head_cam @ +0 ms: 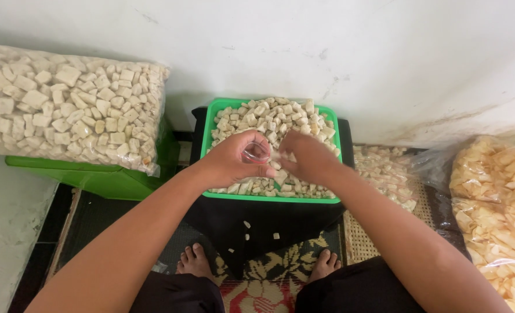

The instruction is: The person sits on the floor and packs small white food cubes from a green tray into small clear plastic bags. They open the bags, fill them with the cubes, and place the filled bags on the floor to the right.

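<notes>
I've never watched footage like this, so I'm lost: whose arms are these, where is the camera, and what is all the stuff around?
The camera sits on a person's head and looks down, so the two bare arms reaching forward are that person's own, with their feet at the bottom. The left hand holds a small clear plastic bag open, and the fingers of the right hand meet it at the opening. Both hover over a green tray heaped with pale cracker cubes. A few cubes have dropped onto the black cloth below. To the left lies a big clear sack of the same cubes on a green box; to the right, bags of yellowish chips.
</notes>
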